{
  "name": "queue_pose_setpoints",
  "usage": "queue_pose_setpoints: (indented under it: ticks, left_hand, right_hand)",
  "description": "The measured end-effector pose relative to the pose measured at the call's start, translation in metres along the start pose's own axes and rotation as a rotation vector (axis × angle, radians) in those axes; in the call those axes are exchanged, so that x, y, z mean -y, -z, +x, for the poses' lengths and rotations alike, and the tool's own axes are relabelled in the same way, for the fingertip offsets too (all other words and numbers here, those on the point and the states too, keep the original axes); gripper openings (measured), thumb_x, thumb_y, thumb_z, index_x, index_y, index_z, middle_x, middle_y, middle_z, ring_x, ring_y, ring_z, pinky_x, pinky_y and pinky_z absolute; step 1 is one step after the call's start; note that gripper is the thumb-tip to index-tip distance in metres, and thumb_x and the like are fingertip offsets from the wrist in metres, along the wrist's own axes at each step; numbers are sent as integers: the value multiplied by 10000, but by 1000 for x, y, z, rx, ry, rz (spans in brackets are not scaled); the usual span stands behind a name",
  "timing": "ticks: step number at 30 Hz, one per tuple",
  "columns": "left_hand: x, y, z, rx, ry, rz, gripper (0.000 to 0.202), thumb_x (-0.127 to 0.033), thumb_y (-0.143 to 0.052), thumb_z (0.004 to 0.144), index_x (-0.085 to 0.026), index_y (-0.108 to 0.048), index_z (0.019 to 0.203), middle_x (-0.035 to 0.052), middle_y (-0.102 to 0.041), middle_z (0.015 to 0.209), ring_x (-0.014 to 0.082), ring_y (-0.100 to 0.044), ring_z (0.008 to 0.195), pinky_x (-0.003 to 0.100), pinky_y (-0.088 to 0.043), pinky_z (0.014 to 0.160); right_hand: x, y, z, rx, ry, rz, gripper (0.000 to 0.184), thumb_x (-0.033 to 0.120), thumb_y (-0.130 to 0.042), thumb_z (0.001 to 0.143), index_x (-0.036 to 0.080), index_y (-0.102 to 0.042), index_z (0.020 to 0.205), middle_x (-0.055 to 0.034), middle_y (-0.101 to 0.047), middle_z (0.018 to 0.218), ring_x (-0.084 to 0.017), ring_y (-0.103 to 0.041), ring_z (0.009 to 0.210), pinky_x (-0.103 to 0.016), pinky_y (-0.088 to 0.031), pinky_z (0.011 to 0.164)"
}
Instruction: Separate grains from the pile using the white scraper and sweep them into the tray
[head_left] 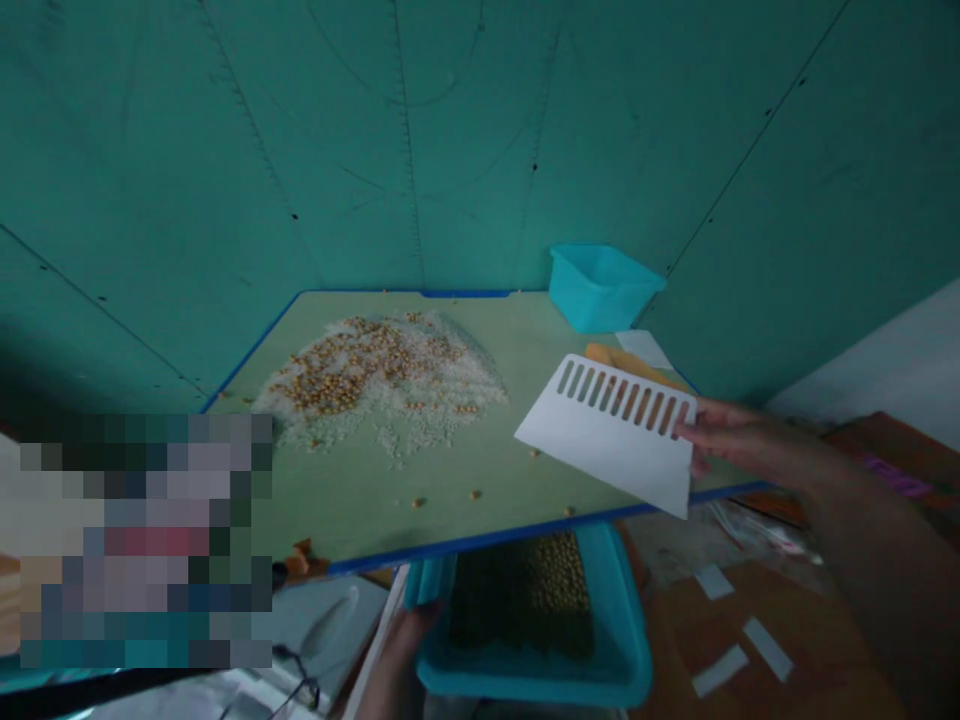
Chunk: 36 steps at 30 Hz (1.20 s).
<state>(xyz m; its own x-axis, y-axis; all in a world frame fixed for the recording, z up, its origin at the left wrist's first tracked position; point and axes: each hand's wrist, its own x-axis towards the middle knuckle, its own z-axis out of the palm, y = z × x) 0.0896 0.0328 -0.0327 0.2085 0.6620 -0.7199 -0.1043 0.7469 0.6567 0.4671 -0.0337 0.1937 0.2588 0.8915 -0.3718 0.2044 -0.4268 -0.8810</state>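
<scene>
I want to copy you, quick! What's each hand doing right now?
Left hand: gripping the corner of the teal tray.
Right hand: shut on the white slotted scraper, held over the green board.

The right forearm reaches in from the near right, angled leftward and away, bare to the wrist. The right hand (724,440) is held level, fingers stretched left and pinched on the right edge of a white scraper (600,450). The left hand (397,655) rises from the near edge, fingers curled around the left corner of a teal tray (525,688); its wrist is cut off.
</scene>
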Motion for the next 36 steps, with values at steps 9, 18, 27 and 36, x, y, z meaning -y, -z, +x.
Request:
queue_pose_setpoints:
  ticks: [9,18,27,36]
  left_hand:
    - [-20,2,-10,24,-2,20,278,-174,-731,316,-298,-550,487,32,-646,471,444,-592,926,448,-524,706]
    - [-33,10,-26,-6,30,22,315,-219,-790,195,-289,-499,292,-18,-548,295,252,-534,374,382,-513,400]
    - [-23,34,-41,-228,-195,-102,159,-260,-762,391,-295,-606,389,-31,-641,396,290,-617,500,378,-516,506]
    - [-31,51,-54,-291,-241,-185,103,-246,-730,438,-263,-629,426,-16,-671,431,224,-574,371,338,-496,409]
  right_hand:
    - [-28,-27,-14,113,-49,122,204,435,-640,714,243,-612,778,-19,-625,687,-138,-556,504,-256,-443,451]
    - [-32,-52,-40,122,-77,130,382,547,-644,673,198,-618,827,-26,-609,606,-121,-537,434,-244,-434,420]
    - [-27,-49,-13,1,-9,134,322,511,-670,663,228,-594,796,-22,-597,657,-147,-539,514,-260,-428,433]
    - [17,-77,31,329,108,9,322,483,-631,725,190,-558,837,8,-598,641,-100,-542,470,-231,-387,469]
